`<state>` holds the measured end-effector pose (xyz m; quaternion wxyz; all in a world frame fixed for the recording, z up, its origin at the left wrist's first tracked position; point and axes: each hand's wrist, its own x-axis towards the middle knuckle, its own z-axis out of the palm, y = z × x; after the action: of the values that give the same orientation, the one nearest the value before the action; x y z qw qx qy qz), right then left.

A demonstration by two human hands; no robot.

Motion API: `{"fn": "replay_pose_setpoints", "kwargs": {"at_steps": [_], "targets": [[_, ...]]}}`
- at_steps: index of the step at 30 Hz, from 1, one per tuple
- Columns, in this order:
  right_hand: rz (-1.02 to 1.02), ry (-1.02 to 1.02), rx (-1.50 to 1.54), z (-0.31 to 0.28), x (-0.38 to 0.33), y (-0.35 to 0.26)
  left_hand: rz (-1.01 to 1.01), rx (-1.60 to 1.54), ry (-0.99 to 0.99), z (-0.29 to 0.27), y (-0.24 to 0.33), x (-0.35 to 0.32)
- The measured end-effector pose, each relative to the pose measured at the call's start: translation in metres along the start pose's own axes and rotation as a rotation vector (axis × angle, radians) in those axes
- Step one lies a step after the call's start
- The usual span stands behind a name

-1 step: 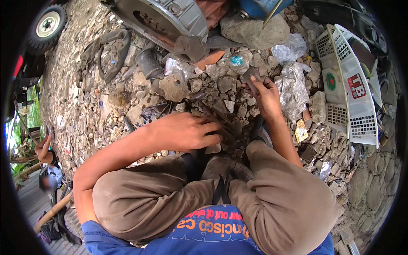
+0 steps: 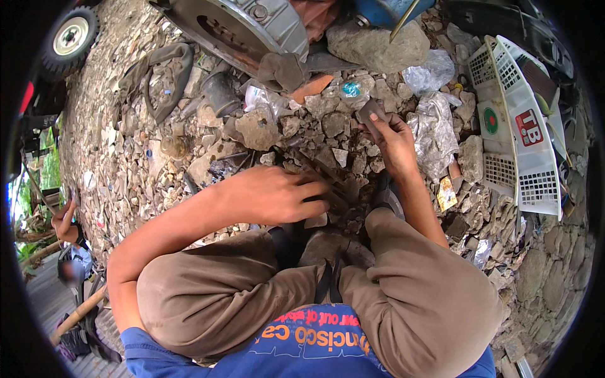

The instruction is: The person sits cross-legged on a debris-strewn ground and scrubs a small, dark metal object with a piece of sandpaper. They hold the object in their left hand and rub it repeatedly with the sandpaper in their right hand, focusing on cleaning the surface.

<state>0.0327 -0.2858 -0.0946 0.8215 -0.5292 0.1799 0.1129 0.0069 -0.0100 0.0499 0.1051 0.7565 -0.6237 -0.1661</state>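
Observation:
My right hand (image 2: 398, 148) is closed on a small flat grey-brown piece (image 2: 370, 113), thumb on top, just above the stones. I cannot tell what the piece is made of. My left hand (image 2: 274, 195) reaches across in front of my knees with its fingers curled down. Under and beside those fingers lies a dark, dirty, brownish object (image 2: 340, 192), and whatever they grip is hidden. Both hands are over the rubble between my bent legs. A large grey metal housing (image 2: 277, 28) with bolts lies beyond them, with a dark cylinder (image 2: 222, 94) nearby.
A big stone (image 2: 378, 47) lies at the far side. Clear plastic bags (image 2: 435, 123) and a white plastic crate (image 2: 526, 135) lie to the right. A rubber strip or inner tube (image 2: 171, 82) rests at far left, below a tyre (image 2: 70, 34). Another person (image 2: 74, 264) is at the left edge.

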Motion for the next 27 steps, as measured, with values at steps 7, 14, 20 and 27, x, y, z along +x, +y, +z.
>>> {"fn": "replay_pose_setpoints", "kwargs": {"at_steps": [7,14,20,27], "targets": [[-0.007,-0.027,-0.173,-0.014,0.008,0.009,0.087,0.085,0.106,-0.033,-0.013,-0.001],[0.016,-0.068,-0.215,0.002,0.004,0.01,-0.038,-0.072,0.045,0.034,-0.041,-0.022],[0.038,-0.104,-0.185,0.011,0.002,0.014,-0.263,-0.515,0.325,0.094,-0.026,-0.048],[-0.005,-0.117,-0.137,0.02,-0.001,0.022,-0.641,-0.837,0.744,0.132,0.005,-0.035]]}}
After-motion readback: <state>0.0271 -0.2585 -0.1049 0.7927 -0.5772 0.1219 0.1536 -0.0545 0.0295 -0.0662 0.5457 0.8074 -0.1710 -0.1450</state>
